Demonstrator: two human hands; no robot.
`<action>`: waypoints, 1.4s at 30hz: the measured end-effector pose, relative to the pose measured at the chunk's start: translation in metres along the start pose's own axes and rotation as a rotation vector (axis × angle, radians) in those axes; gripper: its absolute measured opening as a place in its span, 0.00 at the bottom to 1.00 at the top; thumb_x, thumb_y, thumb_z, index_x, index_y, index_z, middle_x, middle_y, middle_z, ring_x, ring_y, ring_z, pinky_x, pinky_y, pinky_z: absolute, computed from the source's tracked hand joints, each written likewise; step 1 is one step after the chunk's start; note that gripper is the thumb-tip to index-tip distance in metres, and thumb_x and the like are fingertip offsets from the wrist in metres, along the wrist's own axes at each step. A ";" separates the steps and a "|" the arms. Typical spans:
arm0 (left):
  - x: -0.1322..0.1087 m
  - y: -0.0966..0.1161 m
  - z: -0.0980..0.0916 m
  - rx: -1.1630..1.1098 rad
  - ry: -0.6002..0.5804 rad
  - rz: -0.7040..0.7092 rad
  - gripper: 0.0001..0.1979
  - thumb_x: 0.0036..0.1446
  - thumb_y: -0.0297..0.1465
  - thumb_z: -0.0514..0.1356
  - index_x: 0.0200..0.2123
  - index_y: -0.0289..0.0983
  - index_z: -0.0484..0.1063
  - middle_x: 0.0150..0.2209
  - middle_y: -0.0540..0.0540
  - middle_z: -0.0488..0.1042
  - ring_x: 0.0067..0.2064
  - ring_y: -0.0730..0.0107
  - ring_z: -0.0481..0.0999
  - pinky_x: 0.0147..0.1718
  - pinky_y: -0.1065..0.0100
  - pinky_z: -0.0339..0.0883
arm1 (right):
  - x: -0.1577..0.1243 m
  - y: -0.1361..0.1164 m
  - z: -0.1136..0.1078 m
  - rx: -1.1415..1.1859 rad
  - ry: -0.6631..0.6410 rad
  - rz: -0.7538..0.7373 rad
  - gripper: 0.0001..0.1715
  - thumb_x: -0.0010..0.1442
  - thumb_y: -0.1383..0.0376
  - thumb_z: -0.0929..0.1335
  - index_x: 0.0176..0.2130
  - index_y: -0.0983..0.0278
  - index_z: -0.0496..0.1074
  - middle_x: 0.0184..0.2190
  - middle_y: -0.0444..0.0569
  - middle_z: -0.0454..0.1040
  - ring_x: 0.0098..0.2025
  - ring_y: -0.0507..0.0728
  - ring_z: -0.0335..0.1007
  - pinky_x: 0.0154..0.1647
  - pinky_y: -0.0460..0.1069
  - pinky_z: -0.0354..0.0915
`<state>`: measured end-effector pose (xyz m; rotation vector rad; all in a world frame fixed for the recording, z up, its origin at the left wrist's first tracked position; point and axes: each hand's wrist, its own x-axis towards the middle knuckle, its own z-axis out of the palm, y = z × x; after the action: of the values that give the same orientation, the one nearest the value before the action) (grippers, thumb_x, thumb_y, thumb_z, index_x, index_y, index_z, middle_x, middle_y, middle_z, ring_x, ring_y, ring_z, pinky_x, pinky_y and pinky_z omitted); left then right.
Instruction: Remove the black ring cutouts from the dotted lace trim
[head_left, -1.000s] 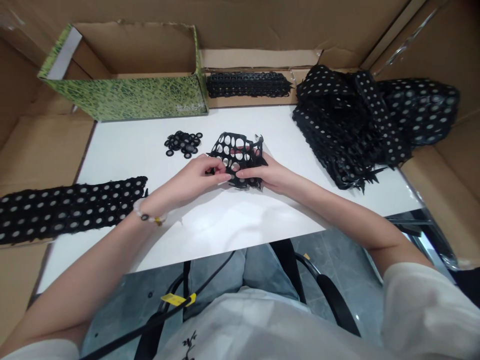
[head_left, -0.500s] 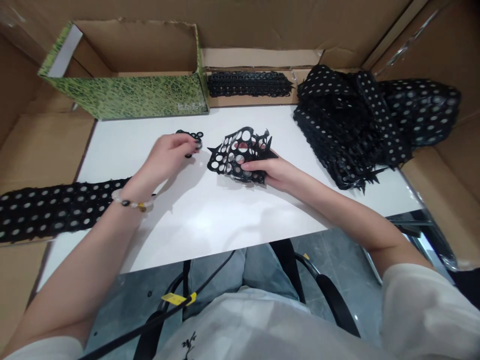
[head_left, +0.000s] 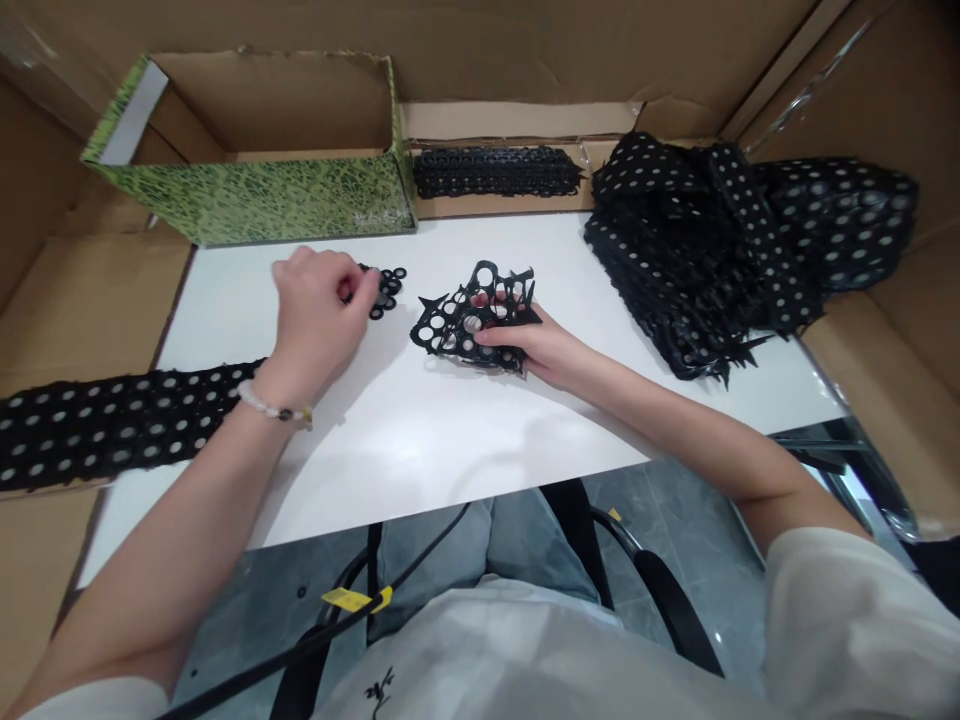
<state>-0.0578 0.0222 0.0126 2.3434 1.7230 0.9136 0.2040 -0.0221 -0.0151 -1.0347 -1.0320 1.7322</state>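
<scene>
My right hand [head_left: 536,335] is closed on crumpled black perforated rubber sheets [head_left: 450,325], with the thumb on top. Round holes and ragged, spiky edges show on them, and they are held just above the white table [head_left: 390,430]. To the left, my left hand [head_left: 319,300] has its fingers curled, thumb against the bent forefinger. Something dark shows in the curl, too hidden to name. Beside its fingertips lies a small pile of black rubber rings [head_left: 388,290], partly covered by the hand.
A green patterned open box [head_left: 277,200] stands at the back left. Next to it lies a black perforated bundle [head_left: 499,172]. A big heap of dotted black sheets [head_left: 675,230] is at the right. Another dotted strip [head_left: 112,425] lies at the left edge. Cardboard walls [head_left: 525,50] surround the table.
My left hand has drawn back leftward from above the rings, its fingers curling, and more of the pile shows. My right hand still holds the sheets, which have shifted slightly.
</scene>
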 end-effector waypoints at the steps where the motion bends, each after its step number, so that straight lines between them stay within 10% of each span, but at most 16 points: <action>1: -0.006 0.012 0.000 -0.057 -0.061 0.107 0.17 0.66 0.38 0.57 0.25 0.41 0.61 0.26 0.49 0.66 0.38 0.61 0.65 0.47 0.52 0.55 | 0.001 0.001 0.000 -0.002 0.009 -0.012 0.32 0.41 0.63 0.83 0.45 0.60 0.74 0.36 0.46 0.79 0.48 0.64 0.77 0.65 0.65 0.70; 5: -0.032 0.046 0.010 -0.074 -0.275 0.348 0.20 0.66 0.45 0.60 0.26 0.40 0.65 0.27 0.46 0.74 0.39 0.56 0.70 0.48 0.50 0.57 | 0.001 0.005 0.002 0.009 0.020 -0.064 0.32 0.40 0.63 0.83 0.45 0.62 0.75 0.36 0.45 0.78 0.44 0.59 0.76 0.59 0.59 0.72; 12: -0.033 0.046 0.017 -0.153 -0.378 0.311 0.19 0.70 0.41 0.48 0.27 0.40 0.64 0.28 0.43 0.73 0.42 0.52 0.71 0.47 0.50 0.59 | 0.001 0.005 -0.001 0.042 -0.068 -0.041 0.33 0.44 0.65 0.83 0.48 0.60 0.74 0.33 0.40 0.74 0.39 0.53 0.73 0.51 0.52 0.73; 24: -0.029 0.042 0.025 -0.848 -0.581 -0.216 0.14 0.58 0.43 0.60 0.28 0.39 0.70 0.31 0.47 0.72 0.35 0.61 0.70 0.35 0.62 0.63 | 0.000 0.004 -0.006 -0.034 -0.156 -0.066 0.37 0.47 0.63 0.82 0.54 0.60 0.72 0.32 0.39 0.69 0.36 0.54 0.71 0.45 0.53 0.74; 33: -0.022 0.035 0.032 -0.813 -0.466 -0.214 0.11 0.54 0.39 0.59 0.26 0.39 0.73 0.31 0.46 0.71 0.34 0.63 0.69 0.34 0.62 0.63 | -0.001 -0.003 0.001 -0.033 -0.091 -0.066 0.35 0.46 0.63 0.82 0.50 0.59 0.69 0.32 0.40 0.67 0.37 0.56 0.69 0.43 0.56 0.74; 37: 0.002 0.004 0.023 -0.715 -0.147 -0.296 0.13 0.57 0.38 0.55 0.22 0.41 0.63 0.26 0.47 0.67 0.32 0.64 0.66 0.36 0.60 0.61 | 0.000 -0.007 -0.004 -0.044 -0.038 -0.065 0.35 0.45 0.65 0.81 0.48 0.58 0.67 0.31 0.38 0.64 0.34 0.54 0.66 0.39 0.54 0.73; 42: 0.014 -0.038 0.012 -0.200 0.073 -0.233 0.17 0.65 0.41 0.54 0.40 0.37 0.79 0.45 0.41 0.76 0.57 0.50 0.66 0.57 0.49 0.51 | -0.001 -0.007 -0.004 -0.039 -0.054 -0.040 0.35 0.43 0.66 0.81 0.49 0.58 0.68 0.32 0.39 0.63 0.35 0.54 0.66 0.40 0.55 0.74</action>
<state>-0.0814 0.0515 -0.0073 1.9602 1.7906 1.0835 0.2096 -0.0202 -0.0098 -0.9901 -1.1167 1.7218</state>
